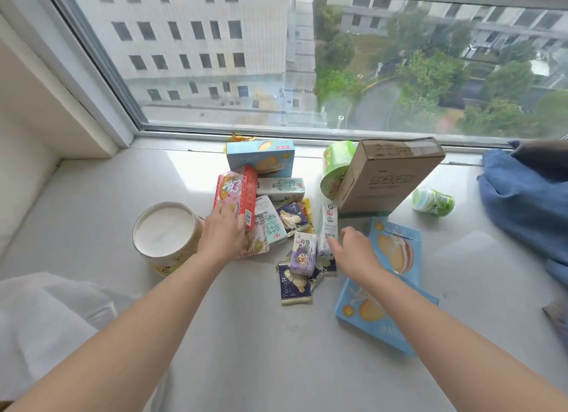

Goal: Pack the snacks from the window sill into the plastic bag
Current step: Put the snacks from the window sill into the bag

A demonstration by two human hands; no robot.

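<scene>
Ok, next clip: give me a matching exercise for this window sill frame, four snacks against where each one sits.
Things:
1. red box with rabbit print
2. round tub with white lid
3. small green-and-white bottle
4. purple drink carton

Places:
A. lying alone, right of the brown cardboard box
B. far left of the pile
C. under the left hand's fingertips
D. between the two hands, left of the right hand

Pairs: 1-C, 2-B, 3-A, 4-D
</scene>
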